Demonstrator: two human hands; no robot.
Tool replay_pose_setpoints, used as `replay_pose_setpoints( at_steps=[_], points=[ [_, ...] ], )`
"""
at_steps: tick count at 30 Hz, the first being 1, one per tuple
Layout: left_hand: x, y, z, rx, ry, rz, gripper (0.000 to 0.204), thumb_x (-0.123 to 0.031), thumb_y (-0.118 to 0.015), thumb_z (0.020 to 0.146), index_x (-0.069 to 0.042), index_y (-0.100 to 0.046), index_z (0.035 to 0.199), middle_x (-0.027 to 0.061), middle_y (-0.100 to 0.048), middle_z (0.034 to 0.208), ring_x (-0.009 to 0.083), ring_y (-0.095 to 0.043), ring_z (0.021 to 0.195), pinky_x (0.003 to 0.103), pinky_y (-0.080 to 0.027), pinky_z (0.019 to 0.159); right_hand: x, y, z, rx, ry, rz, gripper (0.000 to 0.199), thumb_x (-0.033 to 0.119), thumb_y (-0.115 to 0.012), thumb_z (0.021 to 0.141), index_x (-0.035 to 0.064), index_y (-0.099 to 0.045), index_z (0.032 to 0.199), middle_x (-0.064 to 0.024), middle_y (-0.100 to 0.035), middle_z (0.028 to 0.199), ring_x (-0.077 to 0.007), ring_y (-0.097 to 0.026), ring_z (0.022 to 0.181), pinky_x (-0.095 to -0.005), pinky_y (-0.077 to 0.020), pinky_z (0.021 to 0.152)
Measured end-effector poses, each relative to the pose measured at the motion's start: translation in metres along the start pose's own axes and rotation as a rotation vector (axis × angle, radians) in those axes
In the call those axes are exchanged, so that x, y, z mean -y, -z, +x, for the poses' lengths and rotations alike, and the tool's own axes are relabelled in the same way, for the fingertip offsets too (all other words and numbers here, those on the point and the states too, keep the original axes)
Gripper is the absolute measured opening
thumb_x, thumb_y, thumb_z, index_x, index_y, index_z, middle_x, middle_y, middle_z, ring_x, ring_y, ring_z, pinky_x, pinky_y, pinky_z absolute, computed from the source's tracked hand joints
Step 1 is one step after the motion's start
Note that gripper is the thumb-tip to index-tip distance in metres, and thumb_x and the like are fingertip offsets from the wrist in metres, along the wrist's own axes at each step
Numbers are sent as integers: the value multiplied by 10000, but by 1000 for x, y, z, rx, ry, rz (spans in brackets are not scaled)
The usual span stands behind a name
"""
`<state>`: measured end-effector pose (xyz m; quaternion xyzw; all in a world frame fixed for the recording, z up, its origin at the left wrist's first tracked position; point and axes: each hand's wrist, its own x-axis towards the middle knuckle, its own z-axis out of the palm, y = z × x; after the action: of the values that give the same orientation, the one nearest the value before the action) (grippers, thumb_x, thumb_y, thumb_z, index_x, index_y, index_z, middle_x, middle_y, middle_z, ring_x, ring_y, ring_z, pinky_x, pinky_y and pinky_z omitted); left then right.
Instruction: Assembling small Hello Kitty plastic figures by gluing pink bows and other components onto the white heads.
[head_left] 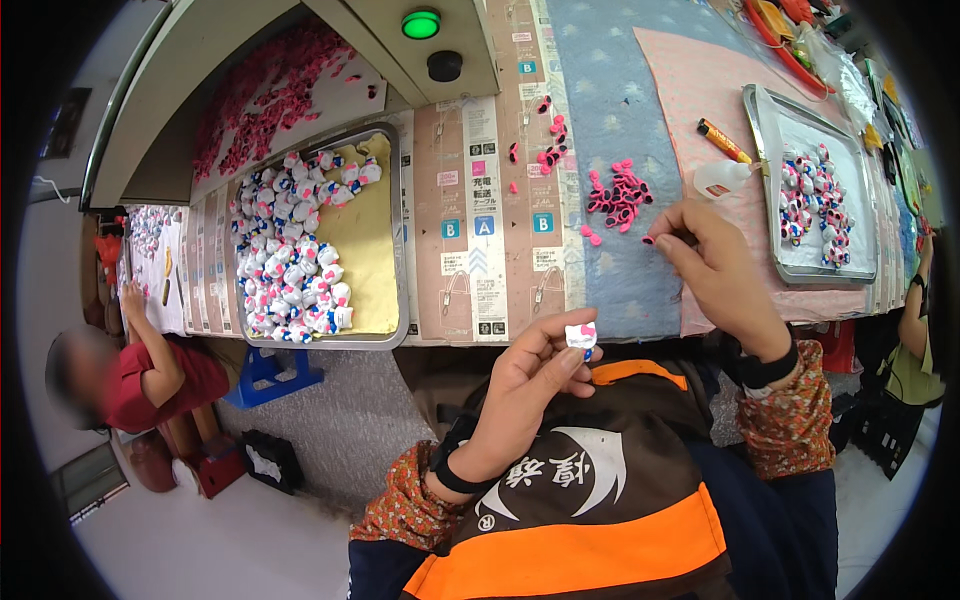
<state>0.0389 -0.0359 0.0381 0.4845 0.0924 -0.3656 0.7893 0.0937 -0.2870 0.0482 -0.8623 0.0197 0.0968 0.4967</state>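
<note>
White figurine (580,336) is being pinched by the left hand (532,372) in the head view, beside the brown apron (655,425), its long axis pointing roughly away from it. Forward and to the right, a pink-and-black piece (648,240) is being gripped by the right hand (708,255), the nearer to the pink pile (620,197).

Left hand (530,375) and right hand (712,258) bare. Black wristband (768,366) on each arm. Floral sleeves (790,425), lower centre and lower right: orange-red, small-patterned, gathered. Dark navy clothing (800,530) near bottom edge. Dark brown apron (660,460), lower centre: broad orange band (580,550), narrower orange strip (640,371) above, white curved emblem (613,460) with lettering between.
</note>
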Motion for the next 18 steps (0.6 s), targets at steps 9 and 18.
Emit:
replay_pose_setpoints(
  at_steps=[9,18],
  points=[
    [2,-5,5,-11,-29,-21,416,-115,-559,1005,-32,-486,1407,119,-627,1142,98,-620,926,256,-566,809,12,-11,-36,199,-254,743,106,58,-643,929,8,-604,1015,-5,-597,908,-55,-581,775,-219,-530,680],
    [10,-4,3,-41,-44,11,379,-97,-572,996,-39,-498,1363,109,-632,1119,102,-624,906,264,-574,788,7,-27,-50,196,-177,822,140,30,-620,922,10,-603,1059,5,-556,893,-56,-550,752,-211,-501,680]
  ],
)
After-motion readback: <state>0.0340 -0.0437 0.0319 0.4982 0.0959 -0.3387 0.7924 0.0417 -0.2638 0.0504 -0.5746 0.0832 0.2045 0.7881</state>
